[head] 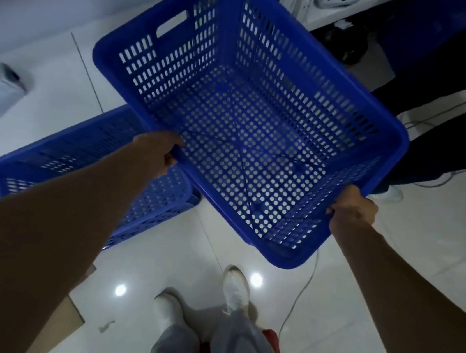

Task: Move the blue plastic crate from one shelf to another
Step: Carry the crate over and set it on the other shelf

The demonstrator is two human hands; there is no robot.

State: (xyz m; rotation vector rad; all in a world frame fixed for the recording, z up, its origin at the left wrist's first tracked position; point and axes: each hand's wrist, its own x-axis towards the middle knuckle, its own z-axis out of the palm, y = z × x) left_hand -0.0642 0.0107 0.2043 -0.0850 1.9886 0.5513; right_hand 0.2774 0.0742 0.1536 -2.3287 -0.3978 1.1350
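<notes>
Both hands are on it! The left hand (162, 151) is curled tight around the near-left rim of the blue perforated plastic crate (242, 136), fingers wrapped over the edge and tucked inside. The right hand (352, 213) clamps the near-right rim the same way, knuckles up, thumb side hidden under the lip. The crate hangs in the air between the two outstretched arms, above the glossy white tiled floor (155, 269), turned so one corner points back toward the person's feet. Its walls are a grid of slots, its base a field of round holes crossed by thin ribs, and a handle cut-out shows in the far-left wall. Nothing lies inside it; the floor shows through the holes. Down and to the left, partly under the left forearm, sits a second blue slotted crate (87, 155), and what it holds cannot be made out. White shoes (237, 287) stand on the tiles below.
</notes>
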